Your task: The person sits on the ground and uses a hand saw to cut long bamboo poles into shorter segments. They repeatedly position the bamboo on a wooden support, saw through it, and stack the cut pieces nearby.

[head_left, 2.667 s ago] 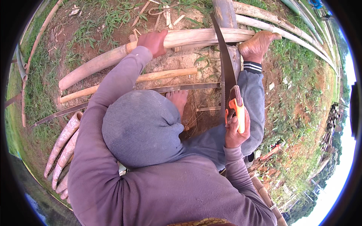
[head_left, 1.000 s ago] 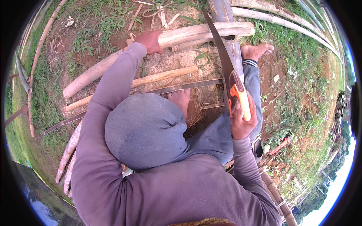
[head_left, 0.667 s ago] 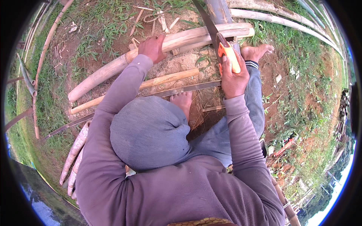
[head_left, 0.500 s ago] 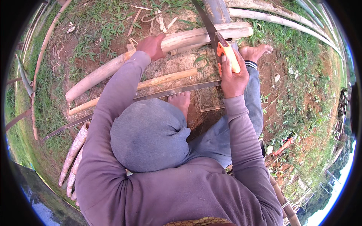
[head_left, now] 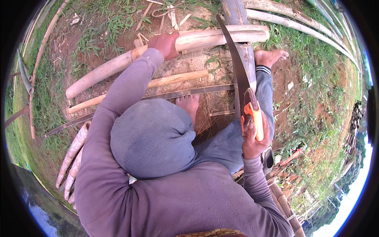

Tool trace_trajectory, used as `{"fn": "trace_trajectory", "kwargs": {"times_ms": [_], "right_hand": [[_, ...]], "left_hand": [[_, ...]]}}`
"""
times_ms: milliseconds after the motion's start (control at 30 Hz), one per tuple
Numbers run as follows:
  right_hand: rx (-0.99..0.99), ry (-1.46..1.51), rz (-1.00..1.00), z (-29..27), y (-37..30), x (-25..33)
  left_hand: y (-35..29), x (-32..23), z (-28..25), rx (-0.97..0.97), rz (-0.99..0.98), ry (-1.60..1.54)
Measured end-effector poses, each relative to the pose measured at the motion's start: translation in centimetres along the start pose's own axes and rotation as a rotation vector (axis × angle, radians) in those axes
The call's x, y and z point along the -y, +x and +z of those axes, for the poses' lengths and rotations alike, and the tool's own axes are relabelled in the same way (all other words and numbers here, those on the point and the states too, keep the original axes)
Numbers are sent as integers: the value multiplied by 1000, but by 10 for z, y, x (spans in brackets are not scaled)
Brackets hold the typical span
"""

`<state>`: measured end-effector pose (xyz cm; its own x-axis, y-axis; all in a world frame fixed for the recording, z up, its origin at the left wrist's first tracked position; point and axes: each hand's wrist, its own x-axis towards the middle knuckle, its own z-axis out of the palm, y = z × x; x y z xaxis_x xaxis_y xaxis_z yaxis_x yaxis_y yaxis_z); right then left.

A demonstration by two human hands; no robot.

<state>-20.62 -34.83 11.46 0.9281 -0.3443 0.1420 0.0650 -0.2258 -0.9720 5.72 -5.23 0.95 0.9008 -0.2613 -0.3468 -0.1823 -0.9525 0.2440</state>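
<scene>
My left hand (head_left: 165,44) is closed around a thick, pale bamboo pole (head_left: 94,77) and presses it down. The right part of this pole lies across a greyish bamboo pole (head_left: 246,59) on the ground. In my right hand (head_left: 256,138) is the orange handle of a handsaw (head_left: 237,63), gripped near my bent right leg. Its long dark blade slants up and away, crossing the pale bamboo toward its right end. Whether the teeth have cut into the bamboo cannot be made out.
A thin bamboo length (head_left: 177,79) and a long dark flat strip (head_left: 209,90) lie between the pole and my bare foot (head_left: 188,106). Mottled bamboo lengths (head_left: 75,152) rest at my left. Longer poles (head_left: 292,22) stretch across the upper right; a red object (head_left: 291,157) sits in grass.
My right hand has drawn the saw back toward my body, so more blade now shows on the near side of the bamboo. My left hand keeps its grip on the pole.
</scene>
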Motion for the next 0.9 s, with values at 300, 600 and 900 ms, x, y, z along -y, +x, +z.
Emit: {"fn": "trace_trajectory", "kwargs": {"times_ms": [300, 600, 900], "right_hand": [[-45, -90, -35, 59, 81, -52], [38, -368, -288, 27, 43, -64], [25, -204, -83, -18, -10, -29]], "left_hand": [[3, -1, -3, 30, -23, -5], [8, -2, 5, 75, -8, -12], [3, -3, -8, 113, -23, -73]]}}
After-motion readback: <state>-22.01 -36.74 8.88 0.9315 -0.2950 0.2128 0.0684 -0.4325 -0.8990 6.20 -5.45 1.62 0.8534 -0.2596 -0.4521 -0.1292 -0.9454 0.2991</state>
